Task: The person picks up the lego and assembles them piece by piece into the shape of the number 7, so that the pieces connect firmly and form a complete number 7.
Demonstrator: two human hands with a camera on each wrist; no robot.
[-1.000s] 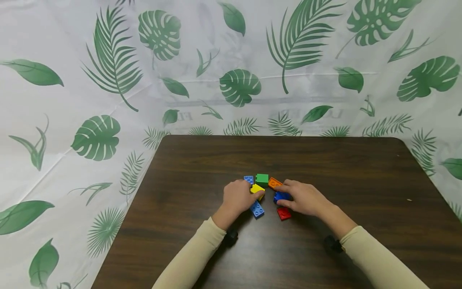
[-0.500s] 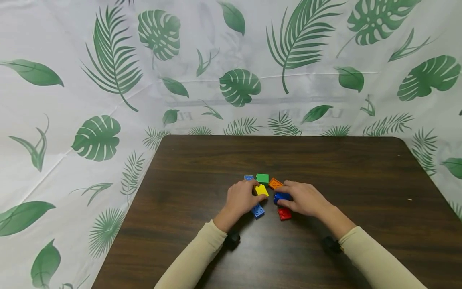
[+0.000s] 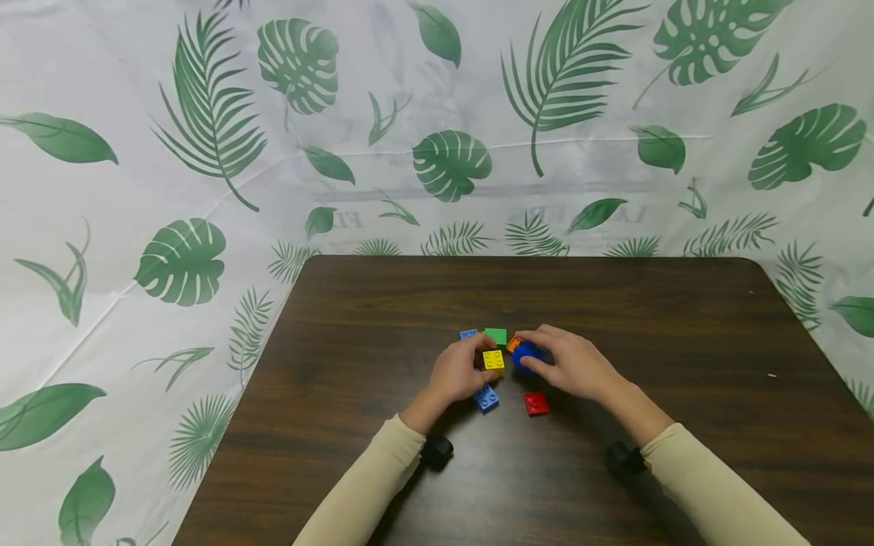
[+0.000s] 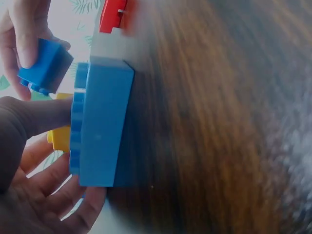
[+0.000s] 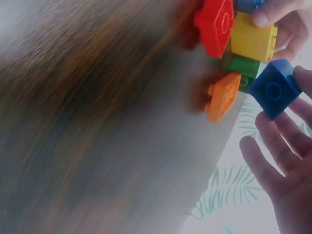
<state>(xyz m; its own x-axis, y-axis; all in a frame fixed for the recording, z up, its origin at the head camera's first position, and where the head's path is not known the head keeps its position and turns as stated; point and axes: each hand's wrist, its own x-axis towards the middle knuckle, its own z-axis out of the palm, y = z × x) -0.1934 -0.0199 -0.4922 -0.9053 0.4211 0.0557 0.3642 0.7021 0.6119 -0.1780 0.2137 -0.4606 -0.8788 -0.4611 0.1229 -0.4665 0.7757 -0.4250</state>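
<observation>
My left hand (image 3: 456,371) pinches a yellow toy brick (image 3: 494,363) between thumb and fingers, its studs facing up in the head view. With its fingertips and thumb my right hand (image 3: 576,364) holds a dark blue brick (image 3: 524,356). In the right wrist view the hollow underside of that dark blue brick (image 5: 274,90) shows, and it is tilted above the table. A lighter blue brick (image 3: 487,398) lies just below the left hand, and looms large in the left wrist view, hiding part of the yellow brick (image 4: 61,138).
On the brown table (image 3: 614,296) a red brick (image 3: 536,403) lies near the right hand. Beyond the hands are a green brick (image 3: 496,335), an orange brick (image 3: 514,345) lying beside it, and another blue brick (image 3: 467,334). A leaf-patterned sheet (image 3: 382,68) hangs behind.
The yellow brick has shifted right and turned studs-up in the left hand. My right hand has raised the dark blue brick off the table and moved it slightly left, turning it.
</observation>
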